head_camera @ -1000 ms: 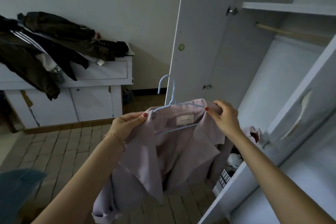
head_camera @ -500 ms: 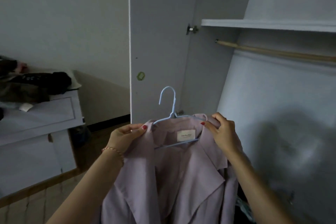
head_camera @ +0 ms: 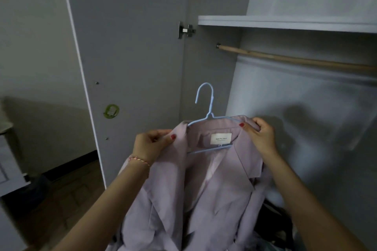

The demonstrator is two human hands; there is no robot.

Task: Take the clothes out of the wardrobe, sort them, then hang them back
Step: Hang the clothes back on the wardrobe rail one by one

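A pale lilac jacket [head_camera: 204, 193] with a white neck label hangs on a light blue hanger [head_camera: 208, 106], held up in front of the open wardrobe. My left hand [head_camera: 152, 144] pinches the jacket's left shoulder. My right hand [head_camera: 259, 134] grips the right shoulder over the hanger's arm. The hanger's hook points up, below and left of the bare wooden rail [head_camera: 295, 61], apart from it. The jacket's lower part runs out of the frame.
The wardrobe door [head_camera: 126, 57] stands open on the left, with a green sticker on it. A white shelf [head_camera: 285, 23] sits just above the rail. Dark items [head_camera: 273, 222] lie on the wardrobe floor at lower right. A white cabinet edge [head_camera: 8, 169] shows at far left.
My view has turned right and up from the cabinet with piled clothes toward the wardrobe. Both hands have carried the jacket on its hanger closer to the rail.
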